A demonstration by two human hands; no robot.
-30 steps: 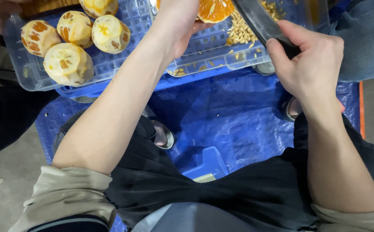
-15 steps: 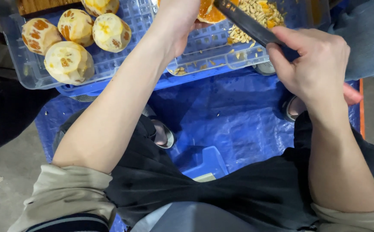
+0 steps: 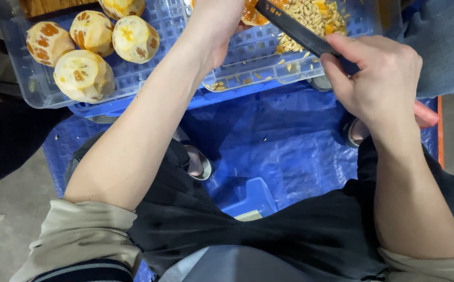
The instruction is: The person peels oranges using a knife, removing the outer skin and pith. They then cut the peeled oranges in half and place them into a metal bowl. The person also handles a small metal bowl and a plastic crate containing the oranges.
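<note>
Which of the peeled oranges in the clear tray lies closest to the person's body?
The peeled orange at the tray's near left corner; the other three lie farther back, toward the top edge.

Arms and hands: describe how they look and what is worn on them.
Both forearms are bare. The left hand and right hand wear no gloves, rings or watch. Greyish-beige sleeves are pushed up to the elbows; the left one shows a dark striped cuff.
</note>
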